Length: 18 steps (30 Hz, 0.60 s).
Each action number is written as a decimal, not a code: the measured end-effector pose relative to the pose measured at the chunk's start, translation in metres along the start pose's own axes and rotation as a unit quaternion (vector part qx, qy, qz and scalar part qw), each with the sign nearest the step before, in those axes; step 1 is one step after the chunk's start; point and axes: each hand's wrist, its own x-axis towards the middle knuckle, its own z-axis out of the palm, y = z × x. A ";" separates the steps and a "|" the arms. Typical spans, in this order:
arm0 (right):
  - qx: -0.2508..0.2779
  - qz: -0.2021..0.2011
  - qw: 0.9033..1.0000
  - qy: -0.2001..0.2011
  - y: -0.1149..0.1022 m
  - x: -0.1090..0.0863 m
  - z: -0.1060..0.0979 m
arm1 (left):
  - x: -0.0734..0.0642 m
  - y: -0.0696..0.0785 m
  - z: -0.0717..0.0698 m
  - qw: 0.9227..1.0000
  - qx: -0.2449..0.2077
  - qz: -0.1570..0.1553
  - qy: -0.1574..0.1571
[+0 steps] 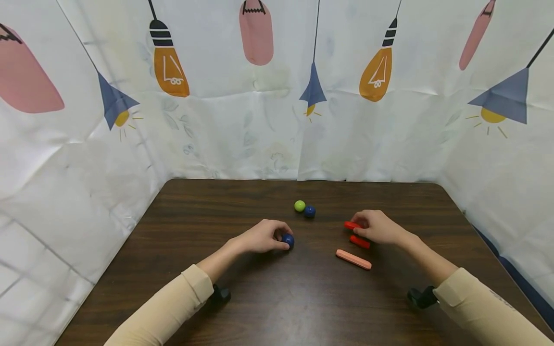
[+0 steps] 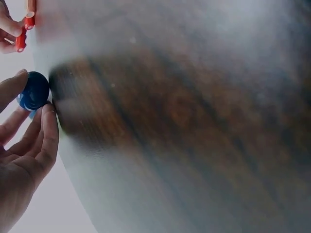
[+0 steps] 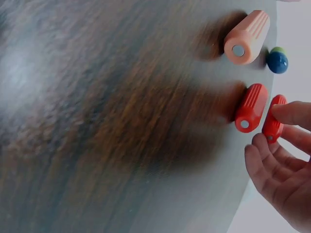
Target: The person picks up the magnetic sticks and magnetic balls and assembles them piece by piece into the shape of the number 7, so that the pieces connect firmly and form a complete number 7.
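My left hand (image 1: 263, 236) pinches a dark blue ball (image 1: 288, 241) between thumb and fingers, low over the table left of the middle. In the left wrist view the blue ball (image 2: 35, 91) shows glossy and round. On the right, my right hand (image 1: 381, 227) holds a short red ridged rod (image 3: 275, 120) by thumb and fingertips. Beside it lies a second red rod (image 1: 359, 241), with a round silvery disc in its end. Closer to me rests a longer salmon-coloured rod (image 1: 353, 259), also with a disc in its end.
A lime green ball (image 1: 300, 206) and another dark blue ball (image 1: 309, 211) sit side by side, apparently touching, farther back on the dark wooden table (image 1: 216, 197). A white printed curtain (image 1: 268, 125) hangs behind the table and along both sides.
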 end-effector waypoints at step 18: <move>0.038 -0.040 0.998 -0.016 -0.015 0.012 0.009 | 0.006 -0.002 -0.002 1.000 0.000 -0.022 0.013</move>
